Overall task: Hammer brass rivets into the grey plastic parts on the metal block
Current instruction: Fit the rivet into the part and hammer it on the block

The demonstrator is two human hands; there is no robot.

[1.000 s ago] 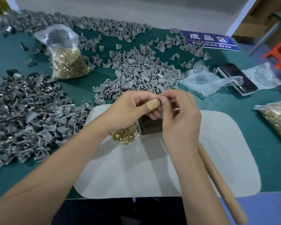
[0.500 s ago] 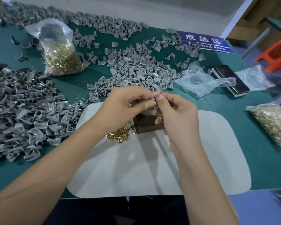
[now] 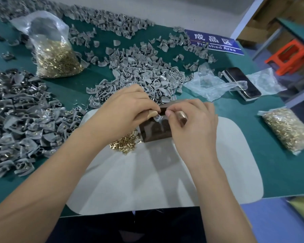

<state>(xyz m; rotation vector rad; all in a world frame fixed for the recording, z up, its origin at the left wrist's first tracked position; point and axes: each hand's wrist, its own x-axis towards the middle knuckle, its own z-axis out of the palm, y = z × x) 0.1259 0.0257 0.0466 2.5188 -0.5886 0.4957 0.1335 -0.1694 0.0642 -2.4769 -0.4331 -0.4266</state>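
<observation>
A dark metal block (image 3: 154, 132) stands on a white mat (image 3: 147, 181). A small grey plastic part (image 3: 157, 118) sits on the block's top. My left hand (image 3: 125, 111) pinches it from the left. My right hand (image 3: 193, 123) has curled fingers whose tips meet at the same part. Any rivet between those fingertips is too small to make out. A tan cylinder (image 3: 181, 115), probably part of the hammer, shows under my right fingers. Loose brass rivets (image 3: 125, 144) lie left of the block.
Grey parts are heaped behind the block (image 3: 144, 74) and at the left (image 3: 18, 123). Bags of rivets stand at the back left (image 3: 56, 57) and right (image 3: 290, 130). A crumpled plastic bag (image 3: 211, 85), a phone (image 3: 242, 83) and a blue sign (image 3: 214, 42) lie at the back right.
Both hands have come down from above the block, and the grey part now sits on its top. The hammer handle seen along my right forearm one second ago is out of sight.
</observation>
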